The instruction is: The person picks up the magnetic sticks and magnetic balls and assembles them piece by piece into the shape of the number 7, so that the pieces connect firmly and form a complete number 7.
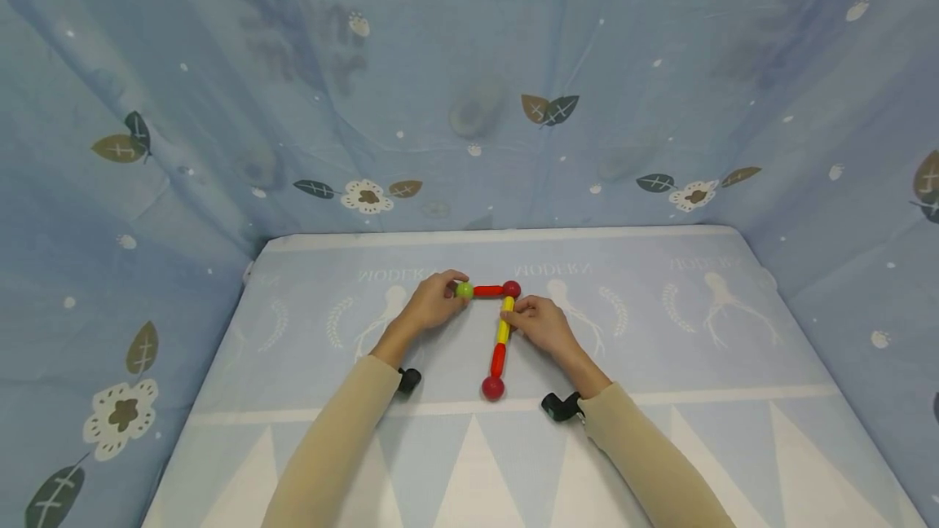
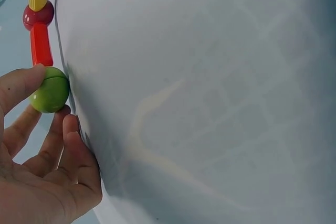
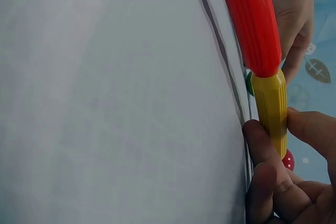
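Observation:
My left hand (image 1: 434, 300) pinches a green ball (image 2: 51, 91) between thumb and fingers at the left end of a joined toy piece. From that ball a red rod (image 1: 488, 292) runs right to a dark red ball (image 1: 511, 289). A yellow rod (image 1: 504, 324) leads from this ball toward me and joins a second red rod (image 3: 255, 22). At the near end sits another red ball (image 1: 493, 388). My right hand (image 1: 541, 323) holds the yellow rod between thumb and fingers, close to the dark red corner ball.
A table with a pale blue and white patterned cloth (image 1: 660, 349) lies under the piece. Blue printed fabric (image 1: 469, 104) hangs behind the table and on both sides. Small black cameras (image 1: 561, 407) are worn at both wrists.

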{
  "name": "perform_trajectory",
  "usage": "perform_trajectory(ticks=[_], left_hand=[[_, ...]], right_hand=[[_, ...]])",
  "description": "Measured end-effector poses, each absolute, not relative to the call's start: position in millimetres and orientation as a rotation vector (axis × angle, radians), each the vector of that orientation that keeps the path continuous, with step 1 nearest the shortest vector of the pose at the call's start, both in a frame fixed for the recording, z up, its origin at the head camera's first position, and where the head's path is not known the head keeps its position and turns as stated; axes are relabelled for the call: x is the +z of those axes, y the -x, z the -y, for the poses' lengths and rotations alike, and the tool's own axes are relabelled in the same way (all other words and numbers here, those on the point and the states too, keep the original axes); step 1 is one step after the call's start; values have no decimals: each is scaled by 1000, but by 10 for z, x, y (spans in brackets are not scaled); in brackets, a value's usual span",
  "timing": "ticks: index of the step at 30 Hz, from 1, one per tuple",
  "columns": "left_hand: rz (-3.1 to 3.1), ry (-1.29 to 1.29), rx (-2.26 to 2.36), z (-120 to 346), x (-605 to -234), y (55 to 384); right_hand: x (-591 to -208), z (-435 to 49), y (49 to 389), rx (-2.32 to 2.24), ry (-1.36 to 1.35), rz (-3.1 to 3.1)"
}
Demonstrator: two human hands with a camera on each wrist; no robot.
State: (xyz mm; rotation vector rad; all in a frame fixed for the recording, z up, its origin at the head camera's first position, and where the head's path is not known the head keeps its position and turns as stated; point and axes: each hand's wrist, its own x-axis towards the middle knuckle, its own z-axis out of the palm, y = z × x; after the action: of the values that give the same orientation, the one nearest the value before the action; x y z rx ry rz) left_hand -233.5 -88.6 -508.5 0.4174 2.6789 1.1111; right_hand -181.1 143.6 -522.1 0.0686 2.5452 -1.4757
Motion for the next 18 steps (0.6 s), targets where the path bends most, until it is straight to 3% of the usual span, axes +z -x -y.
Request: perform_trajectory(ticks=[18], left_hand=[[-2686,-388,1114,881,-5108,2334]], right_hand=[[-5248,-1425,1808,-1481,-77,-2545]])
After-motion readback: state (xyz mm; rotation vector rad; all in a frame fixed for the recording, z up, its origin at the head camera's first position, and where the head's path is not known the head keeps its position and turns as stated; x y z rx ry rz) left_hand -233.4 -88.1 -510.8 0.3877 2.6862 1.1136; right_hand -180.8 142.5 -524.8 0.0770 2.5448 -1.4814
